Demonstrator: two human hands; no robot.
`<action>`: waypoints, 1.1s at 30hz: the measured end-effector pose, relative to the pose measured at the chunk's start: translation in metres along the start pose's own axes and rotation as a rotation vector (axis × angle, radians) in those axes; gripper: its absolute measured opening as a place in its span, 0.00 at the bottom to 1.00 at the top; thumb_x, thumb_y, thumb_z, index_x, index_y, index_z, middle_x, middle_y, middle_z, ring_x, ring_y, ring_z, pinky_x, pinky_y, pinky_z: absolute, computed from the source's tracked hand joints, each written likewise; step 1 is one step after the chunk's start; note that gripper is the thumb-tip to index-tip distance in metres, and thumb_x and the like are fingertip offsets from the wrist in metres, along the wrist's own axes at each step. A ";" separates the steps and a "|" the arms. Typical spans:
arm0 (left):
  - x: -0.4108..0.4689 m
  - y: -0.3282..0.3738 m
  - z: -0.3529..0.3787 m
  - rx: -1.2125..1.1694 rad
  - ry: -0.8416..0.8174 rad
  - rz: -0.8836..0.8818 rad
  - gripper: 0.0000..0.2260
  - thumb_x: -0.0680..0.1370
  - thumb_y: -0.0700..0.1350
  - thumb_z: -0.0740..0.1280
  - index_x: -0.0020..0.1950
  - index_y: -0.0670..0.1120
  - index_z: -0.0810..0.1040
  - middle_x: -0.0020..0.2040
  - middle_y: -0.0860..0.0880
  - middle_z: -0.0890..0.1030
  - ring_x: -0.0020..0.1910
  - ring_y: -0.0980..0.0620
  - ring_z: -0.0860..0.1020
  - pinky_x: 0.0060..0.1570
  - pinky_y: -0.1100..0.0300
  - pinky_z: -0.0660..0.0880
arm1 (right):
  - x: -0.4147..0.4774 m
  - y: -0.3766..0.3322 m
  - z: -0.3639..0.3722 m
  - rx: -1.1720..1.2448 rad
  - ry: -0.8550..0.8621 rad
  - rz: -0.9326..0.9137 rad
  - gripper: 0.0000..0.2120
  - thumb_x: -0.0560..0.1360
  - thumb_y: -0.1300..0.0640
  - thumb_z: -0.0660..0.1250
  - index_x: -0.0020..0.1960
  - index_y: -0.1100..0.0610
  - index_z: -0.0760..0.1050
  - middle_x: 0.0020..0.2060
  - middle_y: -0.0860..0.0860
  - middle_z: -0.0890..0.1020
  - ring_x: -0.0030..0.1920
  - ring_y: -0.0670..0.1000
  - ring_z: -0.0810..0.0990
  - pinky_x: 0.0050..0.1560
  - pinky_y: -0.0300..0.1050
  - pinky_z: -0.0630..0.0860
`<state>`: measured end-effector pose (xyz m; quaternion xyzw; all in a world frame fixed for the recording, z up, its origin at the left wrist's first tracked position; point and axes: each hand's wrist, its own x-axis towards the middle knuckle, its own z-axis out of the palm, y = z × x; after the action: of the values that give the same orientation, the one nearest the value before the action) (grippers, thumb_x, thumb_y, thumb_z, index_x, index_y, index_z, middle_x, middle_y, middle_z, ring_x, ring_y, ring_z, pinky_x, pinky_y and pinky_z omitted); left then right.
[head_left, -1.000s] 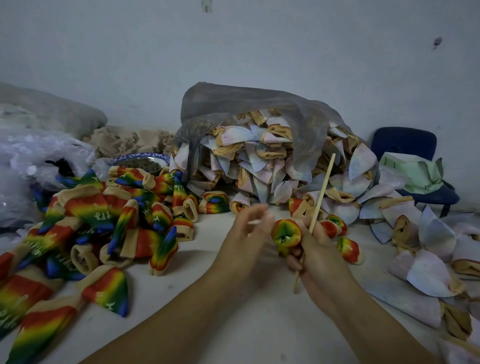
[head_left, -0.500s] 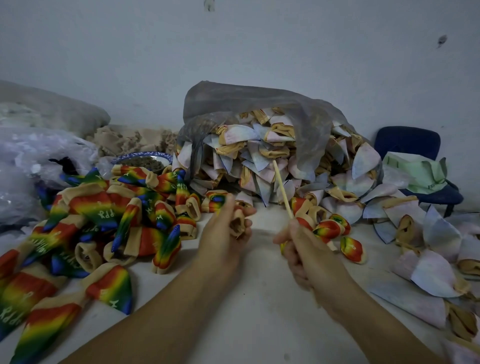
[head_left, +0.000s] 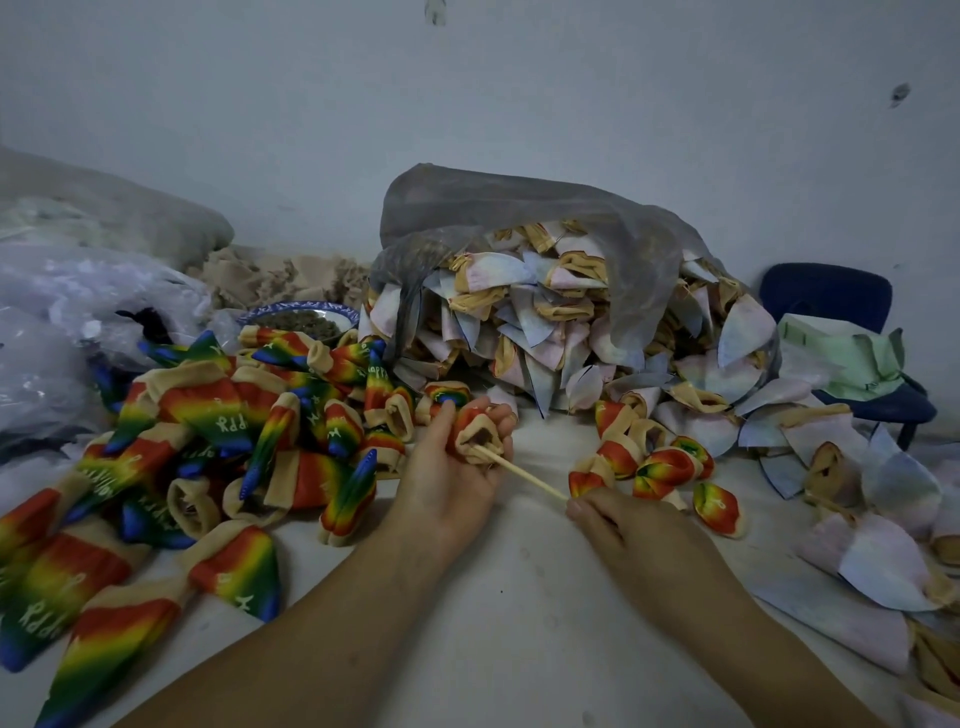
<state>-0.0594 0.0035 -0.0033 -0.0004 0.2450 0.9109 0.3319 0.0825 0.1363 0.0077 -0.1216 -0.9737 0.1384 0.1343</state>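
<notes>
My left hand (head_left: 452, 478) grips a small rainbow fabric cone (head_left: 475, 434) with a beige rim, its open mouth facing me. My right hand (head_left: 623, 535) pinches a thin wooden stick (head_left: 524, 475), whose far tip is inside the cone's mouth. Both hands hover over the white table (head_left: 509, 623), just in front of the grey bag.
A heap of finished rainbow cones (head_left: 218, 447) lies at the left. A grey plastic bag (head_left: 519, 228) spills pale inside-out cones (head_left: 545, 332) at the back. A few half-turned rainbow pieces (head_left: 660, 467) lie right of my hands. A blue-rimmed bowl (head_left: 301, 317) and a blue chair (head_left: 831, 301) stand behind.
The stick was upright in my right hand; it now lies slanted with its tip pushed into the cone. My left hand has turned the cone's mouth toward me.
</notes>
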 end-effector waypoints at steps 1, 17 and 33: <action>-0.002 0.000 0.001 0.002 -0.013 0.004 0.14 0.78 0.48 0.65 0.49 0.39 0.84 0.48 0.40 0.85 0.43 0.47 0.85 0.43 0.57 0.82 | 0.000 0.000 0.001 -0.003 0.004 0.007 0.15 0.80 0.41 0.51 0.50 0.46 0.73 0.37 0.48 0.78 0.40 0.46 0.76 0.39 0.45 0.73; 0.000 -0.006 0.003 0.115 -0.057 0.092 0.12 0.70 0.38 0.71 0.51 0.36 0.78 0.38 0.43 0.83 0.44 0.48 0.85 0.44 0.57 0.82 | -0.001 -0.003 -0.002 -0.064 0.032 -0.016 0.18 0.81 0.41 0.50 0.50 0.48 0.75 0.37 0.47 0.78 0.39 0.45 0.76 0.39 0.43 0.73; -0.007 -0.010 0.011 0.172 -0.092 0.086 0.16 0.72 0.54 0.70 0.27 0.48 0.73 0.24 0.51 0.70 0.29 0.54 0.78 0.34 0.60 0.79 | -0.003 -0.021 0.020 0.266 0.053 0.024 0.13 0.80 0.43 0.55 0.47 0.45 0.77 0.39 0.47 0.82 0.39 0.44 0.78 0.41 0.44 0.74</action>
<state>-0.0462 0.0106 0.0032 0.0804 0.3066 0.8989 0.3024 0.0750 0.1115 -0.0051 -0.1180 -0.9412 0.2648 0.1733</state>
